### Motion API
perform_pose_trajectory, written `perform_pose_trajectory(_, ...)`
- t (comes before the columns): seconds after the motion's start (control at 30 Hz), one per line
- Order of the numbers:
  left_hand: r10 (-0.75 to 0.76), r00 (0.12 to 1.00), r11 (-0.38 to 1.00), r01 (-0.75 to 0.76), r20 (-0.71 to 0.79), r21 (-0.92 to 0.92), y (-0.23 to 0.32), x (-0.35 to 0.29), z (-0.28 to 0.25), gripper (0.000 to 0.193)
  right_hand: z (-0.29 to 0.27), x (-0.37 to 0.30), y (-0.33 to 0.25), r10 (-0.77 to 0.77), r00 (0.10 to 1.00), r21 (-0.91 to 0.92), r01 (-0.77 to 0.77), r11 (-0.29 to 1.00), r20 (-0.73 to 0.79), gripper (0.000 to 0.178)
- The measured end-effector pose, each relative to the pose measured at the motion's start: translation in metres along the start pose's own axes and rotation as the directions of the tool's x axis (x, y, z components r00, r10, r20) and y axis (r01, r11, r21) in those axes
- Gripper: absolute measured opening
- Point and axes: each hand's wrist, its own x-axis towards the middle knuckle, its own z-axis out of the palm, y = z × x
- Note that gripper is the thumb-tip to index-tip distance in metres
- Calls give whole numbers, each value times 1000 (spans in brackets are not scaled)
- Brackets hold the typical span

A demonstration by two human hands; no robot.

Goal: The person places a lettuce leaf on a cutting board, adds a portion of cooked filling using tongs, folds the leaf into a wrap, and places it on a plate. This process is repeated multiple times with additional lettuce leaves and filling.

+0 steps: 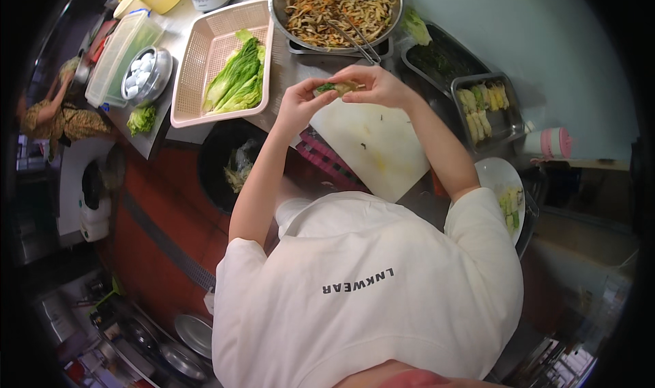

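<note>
Head view: your left hand (pixel 303 103) and right hand (pixel 376 88) have their fingers closed on a small leafy piece (pixel 346 88), gripping it between them at fingertip height above the near part of the table (pixel 281 55). One end, by your left fingers, shows green; the rest looks pale. How far it is folded cannot be told, as your fingers cover much of it.

Directly below your right hand lies the white cutting board (pixel 375 139), a good flat backing if the piece starts to loosen. Let the thumbs press from your side while the fingers steady the far side; even, light pressure should suit a soft leaf, since a hard pinch could tear it or squeeze out anything inside.

Beyond both hands stands a metal bowl (pixel 278 18) of shredded mix (pixel 327 6), with tongs (pixel 366 46) lying over its near rim, so it seems wise to lift your right knuckles clear of them. Left of your left hand, a pink basket (pixel 185 91) holds green leaves (pixel 235 81); right of your right hand, a metal tray (pixel 506 126) holds rolled pieces (pixel 471 103).
</note>
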Motion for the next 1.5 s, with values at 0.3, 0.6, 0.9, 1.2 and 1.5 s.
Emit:
perform_pose_trajectory(0.3, 52, 986, 997, -59, 158, 41, -30, 4, 71, 39, 25, -134, 8, 246, 760, 253, -110, 961, -602, 25)
perform_pose_trajectory(0.6, 207, 939, 896, -294, 275, 332, -82, -12, 93, 38, 53, -469, -22, 221, -280, 242, -45, 969, -934, 32)
perform_pose_trajectory(0.9, 242, 958, 846, -287, 157, 450, -89, -14, 91, 32, 20, -556, 7, 213, -527, 412, -294, 863, -822, 34)
perform_pose_trajectory(1.2, 244, 961, 844, -275, 127, 461, -97, -11, 89, 27, -10, -586, 39, 147, -421, 446, -839, 311, -895, 31)
perform_pose_trajectory(1.5, 235, 822, 491, -561, 519, 666, -46, -6, 87, 36, -20, -564, -4, -282, -284, 245, -955, 165, -916, 23)
